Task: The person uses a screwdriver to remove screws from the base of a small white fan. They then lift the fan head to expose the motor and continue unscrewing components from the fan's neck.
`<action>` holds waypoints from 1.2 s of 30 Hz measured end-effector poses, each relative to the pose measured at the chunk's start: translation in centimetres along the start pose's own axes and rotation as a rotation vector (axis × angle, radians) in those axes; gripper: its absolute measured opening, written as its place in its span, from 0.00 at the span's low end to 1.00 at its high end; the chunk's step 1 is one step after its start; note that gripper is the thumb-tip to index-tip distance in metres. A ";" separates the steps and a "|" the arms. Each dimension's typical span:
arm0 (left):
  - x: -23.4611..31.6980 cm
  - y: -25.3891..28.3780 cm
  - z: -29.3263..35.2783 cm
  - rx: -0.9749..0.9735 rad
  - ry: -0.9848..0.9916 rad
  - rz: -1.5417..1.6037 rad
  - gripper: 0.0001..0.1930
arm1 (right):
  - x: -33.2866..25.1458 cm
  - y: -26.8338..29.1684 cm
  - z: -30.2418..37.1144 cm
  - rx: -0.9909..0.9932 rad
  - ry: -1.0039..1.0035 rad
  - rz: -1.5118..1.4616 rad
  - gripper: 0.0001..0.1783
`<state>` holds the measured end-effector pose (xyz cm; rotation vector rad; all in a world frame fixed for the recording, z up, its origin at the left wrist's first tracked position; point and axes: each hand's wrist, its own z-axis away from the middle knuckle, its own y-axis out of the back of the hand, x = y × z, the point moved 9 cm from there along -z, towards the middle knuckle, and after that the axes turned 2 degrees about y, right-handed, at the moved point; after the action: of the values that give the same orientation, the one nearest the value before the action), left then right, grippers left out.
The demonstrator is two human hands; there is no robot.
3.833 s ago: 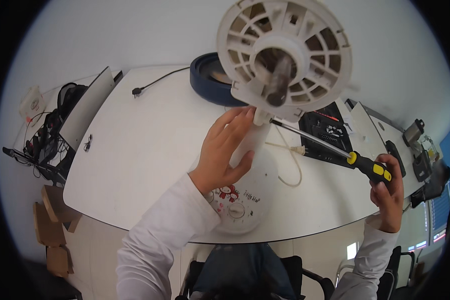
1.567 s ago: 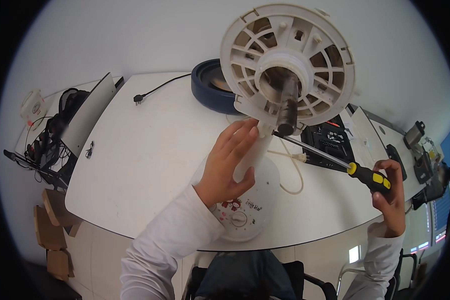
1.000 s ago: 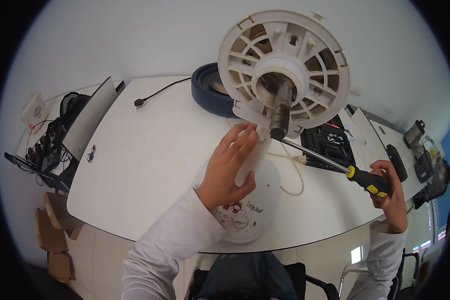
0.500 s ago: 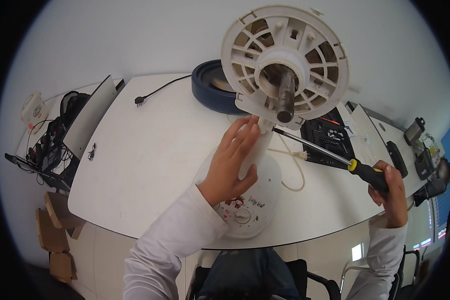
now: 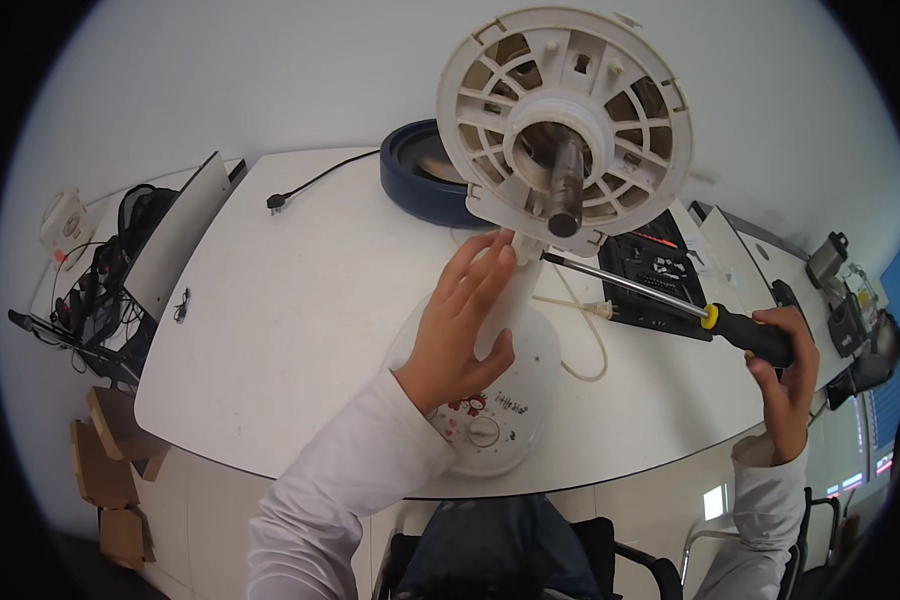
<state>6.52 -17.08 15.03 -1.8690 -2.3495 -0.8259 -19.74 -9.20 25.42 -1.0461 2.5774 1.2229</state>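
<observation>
A white electric fan (image 5: 525, 290) without blades or grille stands upright before me, its motor shaft (image 5: 567, 185) pointing my way from the slotted round plate (image 5: 460, 90). My left hand (image 5: 455, 325) is laid round its neck, fingertips just under the motor head. In my right hand (image 5: 790, 370) is a screwdriver (image 5: 660, 293) with a black and yellow handle, gripped near the butt end by fingers and thumb. The screwdriver's tip meets the upper neck from the right; the screw itself is too small to make out. Below my left hand lies the fan's printed base with a round knob (image 5: 483, 432).
Behind the fan sits a dark blue round tub (image 5: 425, 205), near a black plug (image 5: 276, 203) on its cord. A black tool case (image 5: 655, 275) lies to the right, beside a pale cable (image 5: 602, 360). Cardboard boxes (image 5: 105, 460) stand on the floor at left.
My right hand has shifted slightly right and changed its finger position on the screwdriver handle. The fan head has moved very slightly left in view; my left hand keeps its place.
</observation>
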 end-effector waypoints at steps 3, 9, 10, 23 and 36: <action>-0.1 0.0 0.1 -0.013 0.027 0.004 0.44 | 2.2 -1.0 0.1 -0.059 -0.214 -0.232 0.23; 0.1 -0.3 -0.1 -0.012 0.018 -0.028 0.45 | 7.3 -5.5 3.4 -0.347 -0.809 -0.862 0.21; 0.1 -0.2 -0.1 -0.009 0.016 -0.035 0.45 | 7.2 -6.0 3.4 -0.377 -0.803 -0.903 0.22; 0.0 -0.5 -0.1 -0.007 -0.001 -0.011 0.47 | 0.0 -2.3 0.9 -0.020 0.285 0.336 0.20; 0.2 -0.2 0.0 0.006 -0.004 -0.041 0.46 | 4.6 -5.6 2.7 -0.528 -0.674 -0.704 0.22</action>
<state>6.25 -16.95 15.04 -1.8279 -2.3973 -0.8188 -20.22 -12.27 18.32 -1.1836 1.2564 1.6654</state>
